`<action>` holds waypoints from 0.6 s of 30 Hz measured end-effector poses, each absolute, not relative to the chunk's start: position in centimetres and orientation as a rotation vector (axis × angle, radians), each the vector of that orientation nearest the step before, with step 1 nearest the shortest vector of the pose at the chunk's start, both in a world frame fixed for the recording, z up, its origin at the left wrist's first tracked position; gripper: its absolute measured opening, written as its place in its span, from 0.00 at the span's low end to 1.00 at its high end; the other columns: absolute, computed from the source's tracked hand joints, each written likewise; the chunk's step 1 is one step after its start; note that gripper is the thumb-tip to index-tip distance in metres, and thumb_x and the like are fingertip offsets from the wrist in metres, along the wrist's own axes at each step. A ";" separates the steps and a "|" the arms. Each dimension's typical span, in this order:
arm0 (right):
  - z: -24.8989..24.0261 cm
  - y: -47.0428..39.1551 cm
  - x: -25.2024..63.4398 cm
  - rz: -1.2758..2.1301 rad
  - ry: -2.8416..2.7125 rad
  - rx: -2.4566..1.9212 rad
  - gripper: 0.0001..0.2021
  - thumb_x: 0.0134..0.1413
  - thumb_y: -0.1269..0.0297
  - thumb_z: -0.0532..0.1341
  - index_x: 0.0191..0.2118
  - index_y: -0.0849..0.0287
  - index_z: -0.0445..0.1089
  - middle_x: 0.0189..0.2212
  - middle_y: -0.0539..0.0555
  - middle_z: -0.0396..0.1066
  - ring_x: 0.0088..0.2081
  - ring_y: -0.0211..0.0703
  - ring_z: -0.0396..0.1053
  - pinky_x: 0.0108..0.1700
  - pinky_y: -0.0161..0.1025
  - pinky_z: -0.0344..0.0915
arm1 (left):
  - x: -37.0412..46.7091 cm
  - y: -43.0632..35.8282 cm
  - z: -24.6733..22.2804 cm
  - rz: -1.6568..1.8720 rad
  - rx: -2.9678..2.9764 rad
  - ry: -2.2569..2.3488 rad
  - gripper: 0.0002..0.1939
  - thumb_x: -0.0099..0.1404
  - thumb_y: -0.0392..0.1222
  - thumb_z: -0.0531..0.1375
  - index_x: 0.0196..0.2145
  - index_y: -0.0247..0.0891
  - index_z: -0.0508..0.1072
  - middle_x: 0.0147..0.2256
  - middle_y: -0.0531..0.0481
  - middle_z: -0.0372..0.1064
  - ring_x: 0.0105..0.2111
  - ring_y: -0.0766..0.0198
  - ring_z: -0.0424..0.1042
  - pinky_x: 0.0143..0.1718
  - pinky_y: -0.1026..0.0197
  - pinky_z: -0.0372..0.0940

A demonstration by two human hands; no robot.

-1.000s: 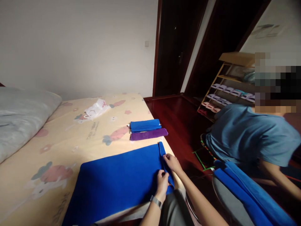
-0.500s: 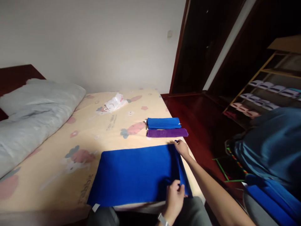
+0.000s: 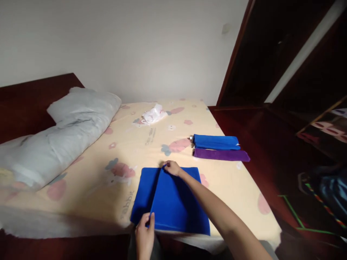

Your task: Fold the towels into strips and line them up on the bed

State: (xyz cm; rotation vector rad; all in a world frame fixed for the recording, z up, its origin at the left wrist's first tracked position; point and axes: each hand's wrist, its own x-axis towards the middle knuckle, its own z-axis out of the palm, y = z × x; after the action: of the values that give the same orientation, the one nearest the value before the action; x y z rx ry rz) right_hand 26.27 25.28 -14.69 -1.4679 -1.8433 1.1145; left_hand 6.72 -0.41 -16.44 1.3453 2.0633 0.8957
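1. We have the blue cloth (image 3: pixel 176 207) on the near part of the bed (image 3: pixel 227 191), with one layer laid partly over the other and a strip of the lower layer showing on the left.
2. Our right hand (image 3: pixel 174 169) has its fingers closed in a narrow pinch on the upper layer's far corner.
3. Our left hand (image 3: pixel 145 234) reaches the near end of that same edge, thumb and forefinger close together on the fabric.
4. We judge the cloth light, soft and limp, with a slightly grippy nap; nothing suggests it is fragile. It would sag or crease between grips set close together, so the two ends of the free edge are good places to hold, with light, even tension.
5. Beyond it, to the right, we see a folded blue cloth (image 3: pixel 217 142) and a purple cloth (image 3: pixel 222 155) side by side.
6. Farther back lies a white plastic bag (image 3: pixel 154 114), and a grey quilt (image 3: pixel 81 115) is heaped on the left.
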 end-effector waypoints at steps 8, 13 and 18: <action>-16.3 26.7 14.4 0.951 -2.190 -1.404 0.09 0.62 0.66 0.59 0.44 0.54 0.76 0.51 0.55 0.73 0.54 0.48 0.68 0.57 0.43 0.60 | -1.7 -0.2 -21.2 0.950 1.435 2.443 0.20 0.60 0.57 0.52 0.29 0.40 0.75 0.36 0.37 0.74 0.40 0.47 0.74 0.48 0.46 0.68; -17.2 27.7 12.2 0.880 -2.228 -1.481 0.09 0.60 0.67 0.61 0.44 0.54 0.75 0.54 0.56 0.70 0.57 0.53 0.64 0.57 0.48 0.59 | -2.2 0.0 -21.5 0.797 1.073 2.353 0.23 0.57 0.64 0.54 0.31 0.43 0.75 0.34 0.42 0.78 0.38 0.46 0.77 0.41 0.50 0.70; -17.2 27.7 12.5 0.907 -2.229 -1.454 0.11 0.60 0.70 0.59 0.46 0.53 0.73 0.48 0.55 0.74 0.51 0.49 0.69 0.53 0.43 0.62 | -2.5 0.4 -20.7 0.730 0.922 2.407 0.24 0.53 0.66 0.56 0.30 0.44 0.74 0.35 0.42 0.80 0.40 0.43 0.77 0.43 0.48 0.70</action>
State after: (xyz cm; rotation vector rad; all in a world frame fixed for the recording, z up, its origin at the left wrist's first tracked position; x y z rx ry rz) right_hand 12.49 27.73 -17.21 -1.4536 -2.2292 0.9074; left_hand -2.49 0.41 -20.69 0.9225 2.4068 0.7298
